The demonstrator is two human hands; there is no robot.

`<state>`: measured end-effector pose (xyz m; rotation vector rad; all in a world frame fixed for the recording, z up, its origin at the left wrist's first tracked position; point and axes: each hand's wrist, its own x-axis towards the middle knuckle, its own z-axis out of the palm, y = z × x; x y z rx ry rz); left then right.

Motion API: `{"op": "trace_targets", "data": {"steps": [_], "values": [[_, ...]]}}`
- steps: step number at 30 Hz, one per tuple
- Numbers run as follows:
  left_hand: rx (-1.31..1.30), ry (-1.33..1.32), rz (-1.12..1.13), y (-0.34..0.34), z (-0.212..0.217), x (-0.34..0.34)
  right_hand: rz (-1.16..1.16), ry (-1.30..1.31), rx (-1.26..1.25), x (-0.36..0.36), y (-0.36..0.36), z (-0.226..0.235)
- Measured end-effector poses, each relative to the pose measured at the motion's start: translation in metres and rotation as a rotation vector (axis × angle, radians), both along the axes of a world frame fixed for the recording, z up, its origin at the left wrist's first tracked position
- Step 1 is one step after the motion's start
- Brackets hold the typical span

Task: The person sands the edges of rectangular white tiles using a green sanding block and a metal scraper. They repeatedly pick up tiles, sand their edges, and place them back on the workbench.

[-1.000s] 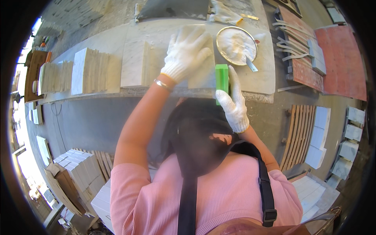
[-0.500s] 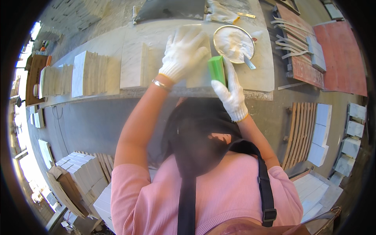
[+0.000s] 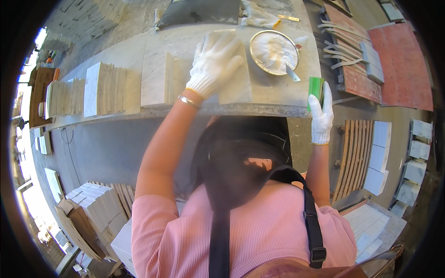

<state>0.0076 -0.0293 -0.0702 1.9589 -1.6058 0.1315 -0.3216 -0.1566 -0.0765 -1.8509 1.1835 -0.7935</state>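
Observation:
My left hand, in a white knit glove, lies flat with fingers extended on a pale marble tile on the worktable. Beyond the table's right end, my gloved right hand grips a green rectangular block between thumb and fingers. The block is apart from the tile. Between the two hands, farther back, stands a round metal-rimmed bowl of white powder. A small flat blade leans at the bowl's near right rim.
Upright tiles stand in rows along the table's left. Behind lie a dark sheet and a spare white glove. Pale strips rest on a reddish board at right. A wooden pallet sits below it.
My right hand has carried the green block rightward, off the tile and past the table's end. My left hand has stayed nearly in place on the tile.

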Motion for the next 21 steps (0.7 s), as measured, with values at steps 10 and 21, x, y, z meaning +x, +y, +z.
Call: {"op": "trace_targets", "data": {"steps": [10, 21], "values": [[-0.017, 0.023, 0.000, 0.001, 0.002, 0.000, 0.006, 0.329, -0.515, 0.014, 0.010, 0.033], [-0.048, -0.005, 0.019, 0.000, -0.004, 0.000, 0.652, 0.435, -0.470, 0.101, 0.077, 0.028]]}}
